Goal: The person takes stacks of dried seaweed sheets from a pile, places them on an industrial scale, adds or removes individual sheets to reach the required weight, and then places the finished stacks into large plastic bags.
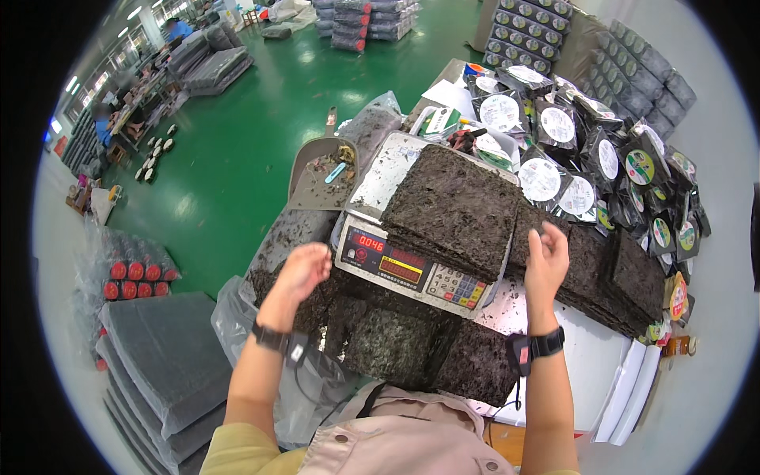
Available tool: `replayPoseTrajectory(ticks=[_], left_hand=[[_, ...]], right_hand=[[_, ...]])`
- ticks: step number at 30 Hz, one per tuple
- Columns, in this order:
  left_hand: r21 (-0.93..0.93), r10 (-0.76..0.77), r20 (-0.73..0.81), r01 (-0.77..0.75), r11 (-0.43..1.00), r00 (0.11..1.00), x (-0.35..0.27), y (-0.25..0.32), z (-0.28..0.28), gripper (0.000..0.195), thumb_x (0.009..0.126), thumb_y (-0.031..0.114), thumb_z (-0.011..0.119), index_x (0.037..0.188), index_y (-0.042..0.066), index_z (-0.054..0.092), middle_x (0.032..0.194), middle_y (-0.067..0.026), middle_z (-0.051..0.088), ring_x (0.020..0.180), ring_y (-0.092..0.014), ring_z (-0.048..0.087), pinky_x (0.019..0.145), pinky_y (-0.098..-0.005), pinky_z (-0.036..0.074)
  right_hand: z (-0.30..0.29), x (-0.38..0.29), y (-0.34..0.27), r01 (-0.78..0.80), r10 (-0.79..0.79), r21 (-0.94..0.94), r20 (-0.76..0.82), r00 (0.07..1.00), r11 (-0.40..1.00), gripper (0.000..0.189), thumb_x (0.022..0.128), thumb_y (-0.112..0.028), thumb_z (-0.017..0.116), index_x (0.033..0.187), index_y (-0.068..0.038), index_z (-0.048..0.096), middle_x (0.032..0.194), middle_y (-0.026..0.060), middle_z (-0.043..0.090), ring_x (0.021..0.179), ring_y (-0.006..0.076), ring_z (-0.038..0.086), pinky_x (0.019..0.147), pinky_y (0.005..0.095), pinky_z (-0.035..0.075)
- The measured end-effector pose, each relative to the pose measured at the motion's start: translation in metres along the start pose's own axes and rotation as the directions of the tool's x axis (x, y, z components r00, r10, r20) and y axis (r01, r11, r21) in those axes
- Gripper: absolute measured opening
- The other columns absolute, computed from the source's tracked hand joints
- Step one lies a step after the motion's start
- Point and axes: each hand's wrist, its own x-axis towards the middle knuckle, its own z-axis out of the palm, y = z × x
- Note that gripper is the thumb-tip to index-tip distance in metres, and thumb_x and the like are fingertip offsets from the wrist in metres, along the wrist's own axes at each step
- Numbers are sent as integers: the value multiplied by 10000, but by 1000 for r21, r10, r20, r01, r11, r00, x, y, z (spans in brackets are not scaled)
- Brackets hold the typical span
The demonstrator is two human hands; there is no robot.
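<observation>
My left hand (306, 270) is beside the left end of a digital weighing scale (380, 258), its fingers curled; whether anything small is between them is hidden. My right hand (547, 258) hovers right of the scale, thumb and fingers apart, holding nothing. A thick stack of dried seaweed sheets (454, 205) rests at a slant on the scale's metal pan (389, 169), its lower corner overhanging the keypad (456, 288). Red digits glow on the panel. More dark seaweed stacks (389, 341) lie between my body and the scale, and others (594, 267) stand right of my right hand.
A dustpan (309, 184) holding scraps and a light-blue cutter adjoins the scale. Black packets with round labels (558, 124) are heaped at the back right. A clear plastic bag (237, 320) hangs at the left, near wrapped grey stacks (172, 350). People in blue (102, 130) sit far left.
</observation>
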Motion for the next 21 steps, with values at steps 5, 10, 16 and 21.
replayPoseTrajectory(ticks=[5, 10, 16, 21], left_hand=[[296, 263, -109, -222, 929, 959, 108, 65, -19, 102, 871, 54, 513, 945, 18, 575, 830, -48, 604, 687, -109, 571, 594, -257, 493], [425, 469, -400, -294, 856, 787, 157, 84, -27, 333, 885, 81, 504, 1196, -30, 464, 1062, -109, 565, 879, -178, 612, 696, -291, 533], [412, 286, -179, -192, 891, 941, 63, 41, -18, 95, 880, 125, 543, 910, 48, 588, 740, -39, 614, 600, -114, 583, 524, -235, 488], [701, -234, 140, 71, 710, 962, -25, -96, -54, 153, 867, 161, 572, 901, 23, 627, 688, -61, 639, 582, -122, 609, 525, -268, 502]], right_hand=[[-21, -41, 8, -50, 34, 115, 142, 989, 992, 174, 851, -17, 594, 1015, -17, 535, 766, -45, 461, 611, -3, 393, 510, 146, 293], [-41, -62, 28, -92, 79, 90, 143, 987, 992, 143, 854, -12, 586, 986, -23, 532, 733, -62, 461, 584, -8, 380, 494, 149, 281], [-64, -104, 48, -190, 222, -141, 271, 937, 972, 39, 836, -34, 604, 824, -27, 567, 625, -88, 446, 534, -8, 356, 476, 161, 253], [-68, -149, 86, -321, 414, -265, 495, 764, 909, 72, 822, -64, 625, 841, -1, 596, 661, -14, 577, 577, 27, 504, 524, 190, 422]])
